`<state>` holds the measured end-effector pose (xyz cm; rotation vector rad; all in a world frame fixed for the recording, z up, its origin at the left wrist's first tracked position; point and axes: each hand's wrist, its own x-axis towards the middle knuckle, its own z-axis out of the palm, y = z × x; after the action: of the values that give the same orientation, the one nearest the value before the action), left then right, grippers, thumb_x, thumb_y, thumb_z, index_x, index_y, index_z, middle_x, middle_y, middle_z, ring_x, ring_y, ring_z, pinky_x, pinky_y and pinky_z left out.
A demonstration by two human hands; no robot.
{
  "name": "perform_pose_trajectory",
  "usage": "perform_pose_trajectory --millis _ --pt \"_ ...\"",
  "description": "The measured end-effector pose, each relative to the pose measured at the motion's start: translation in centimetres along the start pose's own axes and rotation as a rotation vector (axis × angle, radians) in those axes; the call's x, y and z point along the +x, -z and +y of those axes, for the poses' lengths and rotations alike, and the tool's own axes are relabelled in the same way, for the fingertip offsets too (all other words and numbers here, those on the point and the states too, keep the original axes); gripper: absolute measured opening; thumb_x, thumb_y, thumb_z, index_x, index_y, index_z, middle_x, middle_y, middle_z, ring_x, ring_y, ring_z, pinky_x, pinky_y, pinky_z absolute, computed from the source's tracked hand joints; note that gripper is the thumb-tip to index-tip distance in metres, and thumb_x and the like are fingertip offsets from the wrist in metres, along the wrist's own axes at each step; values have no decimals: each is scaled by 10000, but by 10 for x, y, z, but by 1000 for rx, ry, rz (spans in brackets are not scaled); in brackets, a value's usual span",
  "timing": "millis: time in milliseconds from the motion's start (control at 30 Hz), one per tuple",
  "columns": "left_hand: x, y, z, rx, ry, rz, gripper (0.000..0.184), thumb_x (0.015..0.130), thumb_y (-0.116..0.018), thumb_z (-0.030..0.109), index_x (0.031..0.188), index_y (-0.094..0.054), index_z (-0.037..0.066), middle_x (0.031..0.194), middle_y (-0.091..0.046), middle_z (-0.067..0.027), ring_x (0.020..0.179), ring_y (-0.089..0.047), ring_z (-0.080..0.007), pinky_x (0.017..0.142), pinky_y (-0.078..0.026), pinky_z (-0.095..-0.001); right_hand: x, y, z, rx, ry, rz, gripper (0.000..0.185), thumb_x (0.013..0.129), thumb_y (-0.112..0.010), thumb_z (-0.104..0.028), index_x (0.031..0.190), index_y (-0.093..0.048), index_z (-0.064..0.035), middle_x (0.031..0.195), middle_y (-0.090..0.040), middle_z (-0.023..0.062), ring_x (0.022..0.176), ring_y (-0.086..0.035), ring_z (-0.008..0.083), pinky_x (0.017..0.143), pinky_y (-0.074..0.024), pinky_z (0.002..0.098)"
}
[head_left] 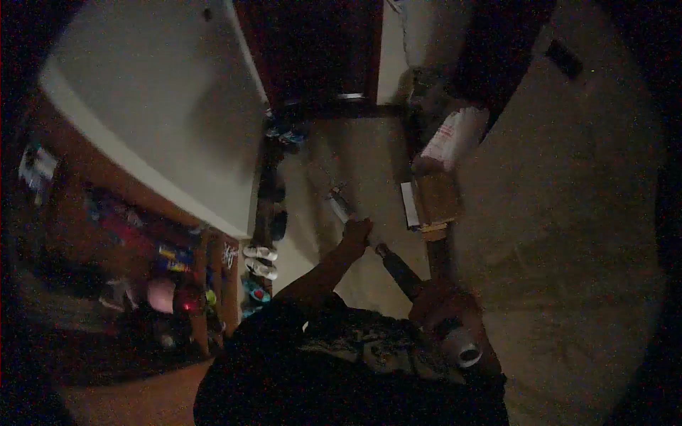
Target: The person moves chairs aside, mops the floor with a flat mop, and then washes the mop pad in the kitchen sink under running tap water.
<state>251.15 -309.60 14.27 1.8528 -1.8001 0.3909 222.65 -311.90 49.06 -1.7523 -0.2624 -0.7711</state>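
A long stick-like tool (399, 271) runs slantwise in front of my body; the dim light hides its exact kind. Its far part is pale, its middle is dark, and a pale round end (467, 353) with a dark centre points back toward me. My left hand (357, 234) is closed around the pale far part. Nearer my body, my right hand (446, 307) grips the dark part just before the round end. Beyond my left hand the tip (337, 192) hangs over the floor, and I cannot tell whether it touches.
Pale shoes (261, 261) and other footwear line the left wall. A brown cardboard box (436, 198) and a white bag (455, 136) stand on the right. Shelves (213, 284) full of mixed items fill the left side. A dark door (309, 53) is ahead.
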Motion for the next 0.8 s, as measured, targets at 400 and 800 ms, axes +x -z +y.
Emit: perform_pose_trajectory --millis 400,800 --pt "170 -41 -146 -1317 538 -239 252 937 -610 328 1006 -576 88 768 -603 -96 651 -601 -233 532 -465 -379 215 79 102 -244 -237 392 315 806 -747 -354 854 -628 -66 753 -653 104 683 -654 261 628 -523 377" --pt "261 -1 -78 -2200 1583 -1546 224 945 -599 307 828 -629 118 695 -632 -32 552 -620 -198 487 -528 -369 287 140 86 -545 -296 678 312 810 -754 -321 906 -621 -54 765 -649 102 672 -654 256 604 -528 362"
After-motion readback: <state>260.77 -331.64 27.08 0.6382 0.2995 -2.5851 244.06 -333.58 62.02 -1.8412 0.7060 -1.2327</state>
